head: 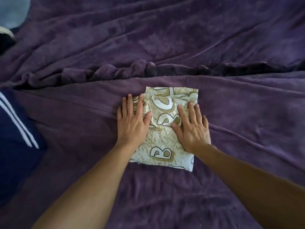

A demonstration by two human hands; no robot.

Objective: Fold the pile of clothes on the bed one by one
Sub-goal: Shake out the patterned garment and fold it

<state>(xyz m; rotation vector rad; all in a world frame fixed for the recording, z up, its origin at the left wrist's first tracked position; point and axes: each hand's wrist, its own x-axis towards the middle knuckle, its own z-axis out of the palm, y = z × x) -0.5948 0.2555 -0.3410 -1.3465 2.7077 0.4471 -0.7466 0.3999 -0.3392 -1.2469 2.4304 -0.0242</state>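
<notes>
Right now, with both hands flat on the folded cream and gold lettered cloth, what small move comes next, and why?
Probably lift it aside: the cream and gold lettered cloth already lies as a compact rectangle on the purple fleece blanket under the flat left hand and right hand, and a navy white-striped garment lies at the left.

The light is soft and a bit dim. The fuzzy purple bed blanket (231,47) looks dark, and its bunched fold across the middle holds the deepest shadow. The folded white and gold printed cloth (165,142) is the brightest spot. The whole picture is a little blurry. The edges bend, and the pale blue patch (13,10) at the far left is out of focus.
</notes>
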